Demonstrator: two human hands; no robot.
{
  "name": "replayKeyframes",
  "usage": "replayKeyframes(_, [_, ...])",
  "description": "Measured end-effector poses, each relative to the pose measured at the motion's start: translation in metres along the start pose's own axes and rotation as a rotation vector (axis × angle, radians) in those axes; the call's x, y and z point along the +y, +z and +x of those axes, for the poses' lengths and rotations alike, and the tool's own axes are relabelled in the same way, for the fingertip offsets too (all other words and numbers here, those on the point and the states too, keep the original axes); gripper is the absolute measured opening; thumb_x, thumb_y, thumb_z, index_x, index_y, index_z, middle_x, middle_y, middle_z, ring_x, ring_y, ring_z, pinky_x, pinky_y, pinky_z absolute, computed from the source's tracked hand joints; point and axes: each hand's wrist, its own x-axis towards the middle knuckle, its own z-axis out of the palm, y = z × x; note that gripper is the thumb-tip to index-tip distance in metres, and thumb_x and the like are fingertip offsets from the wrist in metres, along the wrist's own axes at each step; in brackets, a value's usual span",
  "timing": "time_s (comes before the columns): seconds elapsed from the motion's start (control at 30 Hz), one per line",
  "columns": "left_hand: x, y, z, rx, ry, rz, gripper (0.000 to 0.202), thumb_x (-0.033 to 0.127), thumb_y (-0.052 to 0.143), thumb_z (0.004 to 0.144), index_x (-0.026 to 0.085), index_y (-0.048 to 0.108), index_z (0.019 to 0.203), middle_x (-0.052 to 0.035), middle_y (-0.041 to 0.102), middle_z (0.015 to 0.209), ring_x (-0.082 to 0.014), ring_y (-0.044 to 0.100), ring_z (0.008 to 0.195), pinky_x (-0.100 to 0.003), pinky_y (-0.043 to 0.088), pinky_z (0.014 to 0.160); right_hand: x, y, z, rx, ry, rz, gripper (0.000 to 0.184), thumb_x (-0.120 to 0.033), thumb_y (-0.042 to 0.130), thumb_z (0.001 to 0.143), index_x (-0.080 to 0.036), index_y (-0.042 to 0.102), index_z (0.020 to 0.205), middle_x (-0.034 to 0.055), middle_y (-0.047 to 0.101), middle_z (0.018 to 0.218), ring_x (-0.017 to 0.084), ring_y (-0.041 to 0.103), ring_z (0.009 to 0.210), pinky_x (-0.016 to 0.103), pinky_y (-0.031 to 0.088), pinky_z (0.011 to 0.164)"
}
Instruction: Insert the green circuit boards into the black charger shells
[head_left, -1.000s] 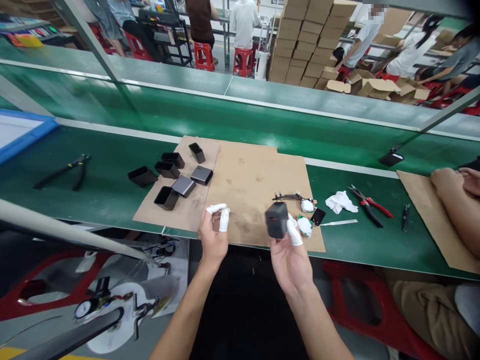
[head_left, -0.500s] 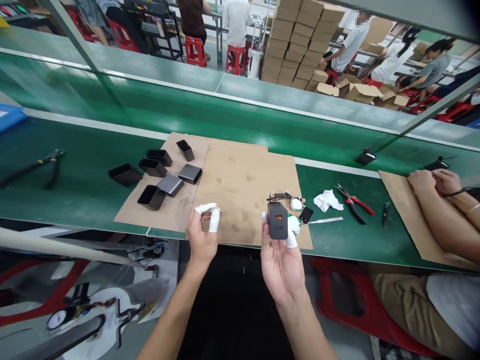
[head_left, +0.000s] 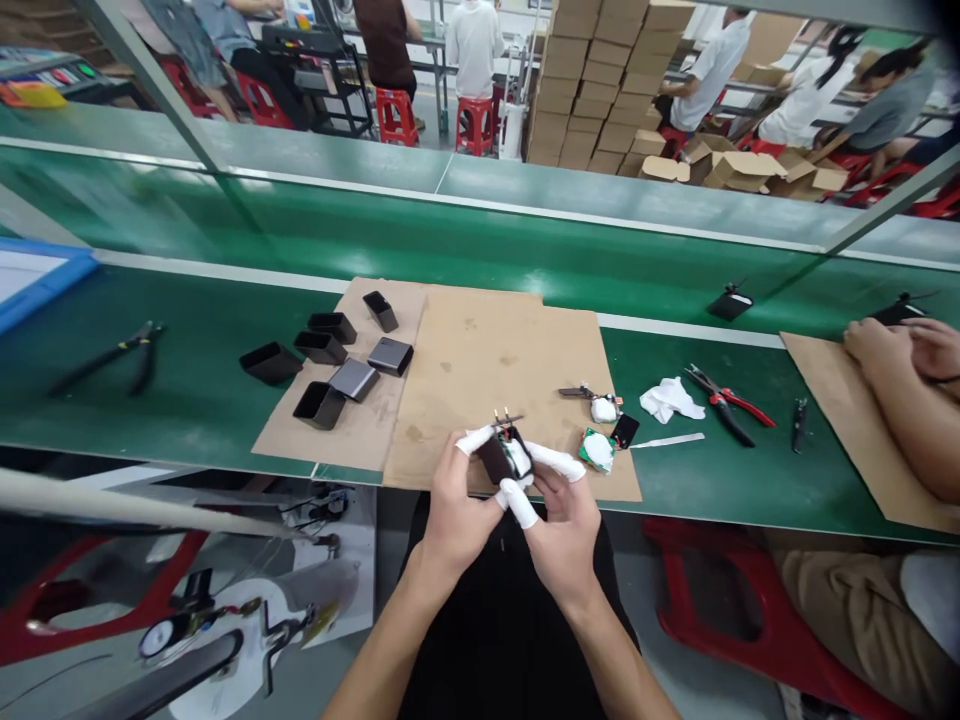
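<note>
Over the near edge of the cardboard, both hands hold an opened black power adapter (head_left: 496, 462), with metal prongs pointing up and white filling showing inside. My left hand (head_left: 461, 510) grips its left side. My right hand (head_left: 561, 515) closes on the right side and the bottom. White finger cots cover the thumbs and some fingertips. To the right lie a circuit board with a white block (head_left: 598, 450), another board with white filling (head_left: 604, 408), a small black plate (head_left: 625, 431) and a thin metal strip (head_left: 667, 440).
Several dark housings (head_left: 319, 405) stand or lie on the left cardboard. Cutters (head_left: 112, 360) lie farther left. At right are a white cloth (head_left: 671, 400), red-handled pliers (head_left: 731, 405) and a small tool (head_left: 799, 424). A co-worker's arms (head_left: 900, 400) rest at the far right.
My left hand has moved right and joined my right hand on the adapter. The adapter has come left and been turned, so its prongs and inside now show instead of the port face.
</note>
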Motion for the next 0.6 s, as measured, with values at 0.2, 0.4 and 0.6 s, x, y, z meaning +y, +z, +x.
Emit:
replayKeyframes(0.2, [-0.012, 0.0, 0.004, 0.078, -0.374, -0.527, 0.048, 0.046, 0.091, 0.085, 0.025, 0.069, 0.123, -0.0125, 0.081, 0.124, -0.0324, 0.081, 0.116, -0.046, 0.069, 0.096, 0.023, -0.109, 0.049, 0.21, -0.271, -0.699, 0.016, -0.037, 0.07, 0.103, -0.026, 0.075, 0.114, 0.0105, 0.08, 0.119, 0.031, 0.077, 0.112, 0.055, 0.062, 0.104])
replayKeyframes(0.4, [-0.009, -0.013, 0.013, 0.038, -0.428, -0.531, 0.041, 0.055, 0.083, 0.092, 0.025, 0.074, 0.119, -0.0115, 0.082, 0.122, -0.0355, 0.083, 0.11, -0.05, 0.07, 0.094, 0.048, -0.263, 0.121, 0.422, -0.089, -1.078, 0.033, -0.05, 0.064, 0.099, -0.02, 0.072, 0.106, 0.0201, 0.071, 0.111, 0.041, 0.064, 0.114, 0.065, 0.046, 0.109])
replayKeyframes(0.6, [-0.019, -0.01, 0.016, 0.042, -0.437, -0.351, 0.05, 0.053, 0.094, 0.079, 0.028, 0.073, 0.117, -0.0078, 0.083, 0.119, -0.033, 0.082, 0.115, -0.045, 0.068, 0.1, 0.072, -0.317, 0.161, 0.206, 0.018, -1.232, 0.03, -0.052, 0.069, 0.093, -0.022, 0.07, 0.099, 0.0222, 0.064, 0.136, 0.042, 0.051, 0.137, 0.061, 0.038, 0.115])
